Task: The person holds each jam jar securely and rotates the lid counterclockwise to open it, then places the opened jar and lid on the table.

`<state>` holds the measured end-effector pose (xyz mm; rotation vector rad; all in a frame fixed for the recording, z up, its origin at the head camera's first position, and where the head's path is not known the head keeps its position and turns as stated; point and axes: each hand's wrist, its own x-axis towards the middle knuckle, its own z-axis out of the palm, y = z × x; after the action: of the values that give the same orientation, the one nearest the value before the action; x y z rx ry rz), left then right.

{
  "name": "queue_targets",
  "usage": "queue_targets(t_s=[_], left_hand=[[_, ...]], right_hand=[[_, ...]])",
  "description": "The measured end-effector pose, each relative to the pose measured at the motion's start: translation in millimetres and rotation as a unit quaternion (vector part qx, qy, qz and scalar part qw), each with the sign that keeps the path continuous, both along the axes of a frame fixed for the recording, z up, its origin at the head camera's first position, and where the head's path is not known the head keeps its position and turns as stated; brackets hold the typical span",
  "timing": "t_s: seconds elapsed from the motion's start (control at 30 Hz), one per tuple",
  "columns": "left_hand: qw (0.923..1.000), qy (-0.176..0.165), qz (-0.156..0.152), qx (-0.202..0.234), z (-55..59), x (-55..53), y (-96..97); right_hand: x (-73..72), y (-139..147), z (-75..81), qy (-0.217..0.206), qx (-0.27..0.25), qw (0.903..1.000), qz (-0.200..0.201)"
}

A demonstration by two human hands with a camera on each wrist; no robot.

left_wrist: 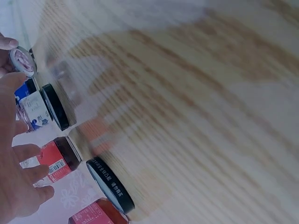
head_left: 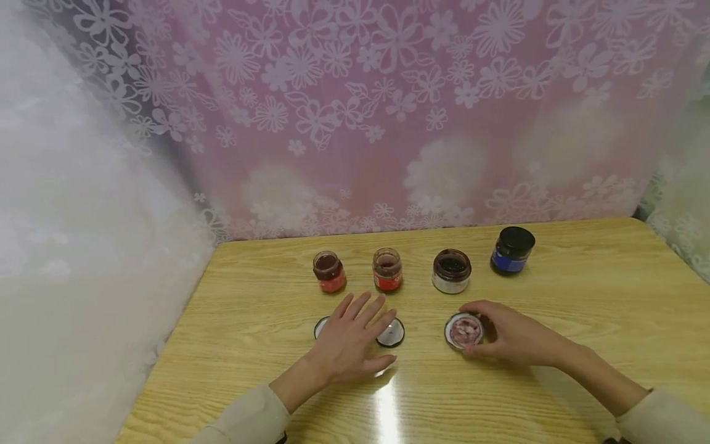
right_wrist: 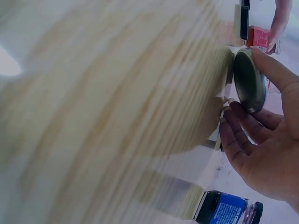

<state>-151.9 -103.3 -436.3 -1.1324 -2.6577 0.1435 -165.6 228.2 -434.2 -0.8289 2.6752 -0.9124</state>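
My right hand pinches a round jar lid by its rim, thumb on the near side and fingers on the far side. The lid's inside faces up, smeared with pinkish jam; in the right wrist view the dark outer face of the same lid shows. My left hand is spread with straight fingers between two more lids, partly covering the left lid. Its fingertips come close to the right lid; whether they touch it I cannot tell. Both lie with their pale insides up.
Behind the hands stand three uncapped jars in a row: a red-labelled jar, another red-labelled jar and a wider white-labelled jar. A blue-labelled jar with its black lid on stands farther right. A floral curtain hangs behind the wooden table.
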Motion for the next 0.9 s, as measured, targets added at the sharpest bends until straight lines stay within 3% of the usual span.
queue_targets(t_s=[0.9], left_hand=[[0.9999, 0.014, -0.002, -0.006, -3.6, -1.6, 0.9]], right_hand=[[-2.2, -4.1, -6.8, 0.032, 0.006, 0.9993, 0.016]])
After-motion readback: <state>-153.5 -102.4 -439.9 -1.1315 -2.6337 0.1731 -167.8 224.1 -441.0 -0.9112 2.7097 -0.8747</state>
